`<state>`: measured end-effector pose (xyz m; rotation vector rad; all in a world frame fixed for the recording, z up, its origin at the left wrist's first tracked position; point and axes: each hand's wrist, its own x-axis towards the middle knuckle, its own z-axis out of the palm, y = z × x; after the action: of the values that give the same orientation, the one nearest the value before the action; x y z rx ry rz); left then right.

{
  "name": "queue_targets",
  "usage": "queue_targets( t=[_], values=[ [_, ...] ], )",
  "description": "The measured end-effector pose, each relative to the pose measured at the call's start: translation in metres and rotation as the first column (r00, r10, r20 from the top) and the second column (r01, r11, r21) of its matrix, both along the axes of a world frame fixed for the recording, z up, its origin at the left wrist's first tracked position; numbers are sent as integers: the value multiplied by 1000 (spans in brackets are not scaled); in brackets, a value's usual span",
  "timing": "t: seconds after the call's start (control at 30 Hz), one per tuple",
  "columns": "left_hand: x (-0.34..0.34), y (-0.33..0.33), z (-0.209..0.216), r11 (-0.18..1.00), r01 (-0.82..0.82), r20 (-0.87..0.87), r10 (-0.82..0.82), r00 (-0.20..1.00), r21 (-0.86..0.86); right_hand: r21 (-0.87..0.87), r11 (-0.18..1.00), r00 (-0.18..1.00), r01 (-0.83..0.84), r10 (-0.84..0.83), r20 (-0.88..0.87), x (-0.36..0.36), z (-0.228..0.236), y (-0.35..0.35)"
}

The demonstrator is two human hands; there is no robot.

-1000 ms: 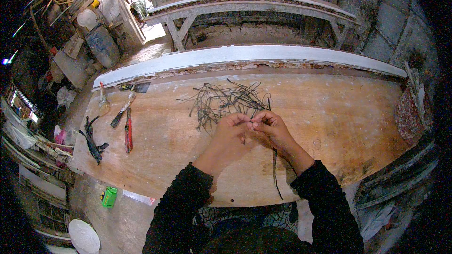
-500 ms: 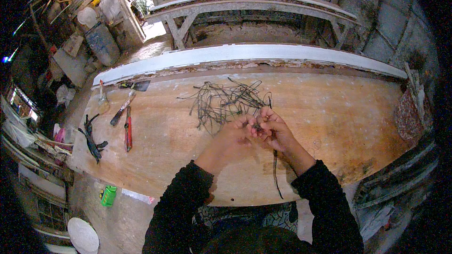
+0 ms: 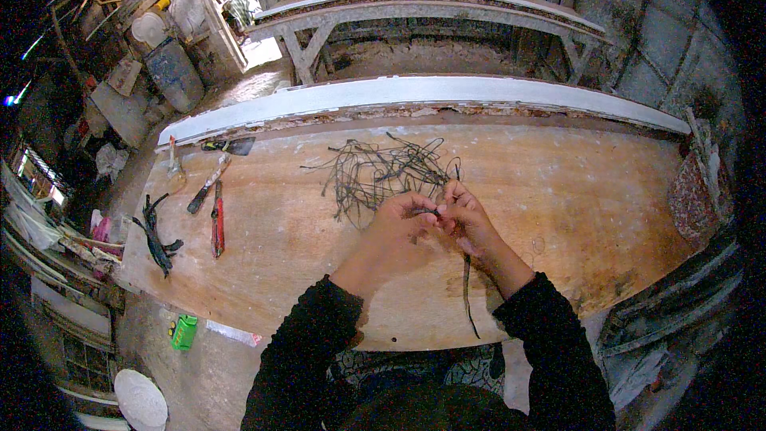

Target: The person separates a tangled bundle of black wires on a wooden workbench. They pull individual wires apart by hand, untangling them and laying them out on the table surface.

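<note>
My left hand [image 3: 399, 227] and my right hand [image 3: 471, 222] meet over the middle of the table, fingertips pinched together on a thin dark cord. Most of the gripped part is hidden by the fingers. A dark strip [image 3: 467, 291] trails from below my right hand toward the table's near edge; I cannot tell whether it is one piece with the cord. Just beyond my hands lies a loose tangle of dark cords [image 3: 375, 172], some ends reaching my right fingertips.
On the table's left lie black strips [image 3: 155, 235], a red-handled tool [image 3: 217, 223], a brush-like tool [image 3: 209, 183], a scraper [image 3: 239, 146] and a small clear bottle [image 3: 175, 172]. A long white-topped board [image 3: 431, 92] borders the wooden table [image 3: 598, 215]. A speckled bag [image 3: 692, 199] stands right.
My left fingers have turned over and closed nearer to the right fingertips; the palm side shows less. The right hand and the trailing strip stay nearly in place.
</note>
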<state>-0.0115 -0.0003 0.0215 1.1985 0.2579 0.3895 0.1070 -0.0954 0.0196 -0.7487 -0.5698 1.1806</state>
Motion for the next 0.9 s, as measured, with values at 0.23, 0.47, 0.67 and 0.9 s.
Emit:
queue_targets(
  t=[0.23, 0.47, 0.67, 0.9],
  values=[
    [-1, 5, -3, 961, -83, -13, 90, 996, 265, 56, 998, 999, -1, -2, 47, -3, -11, 6],
    [-10, 16, 8, 949, -42, -2, 45, 999, 311, -3, 1000, 991, 9, -8, 133, -19, 11, -1],
    [-11, 21, 8, 993, 31, 17, -34, 999, 118, 12, 1000, 995, -12, 11, 102, -23, 10, -3],
    [-10, 6, 18, 973, -65, -8, 68, 998, 222, 86, 993, 997, -78, 78, -1, -5, -4, 1]
  ],
)
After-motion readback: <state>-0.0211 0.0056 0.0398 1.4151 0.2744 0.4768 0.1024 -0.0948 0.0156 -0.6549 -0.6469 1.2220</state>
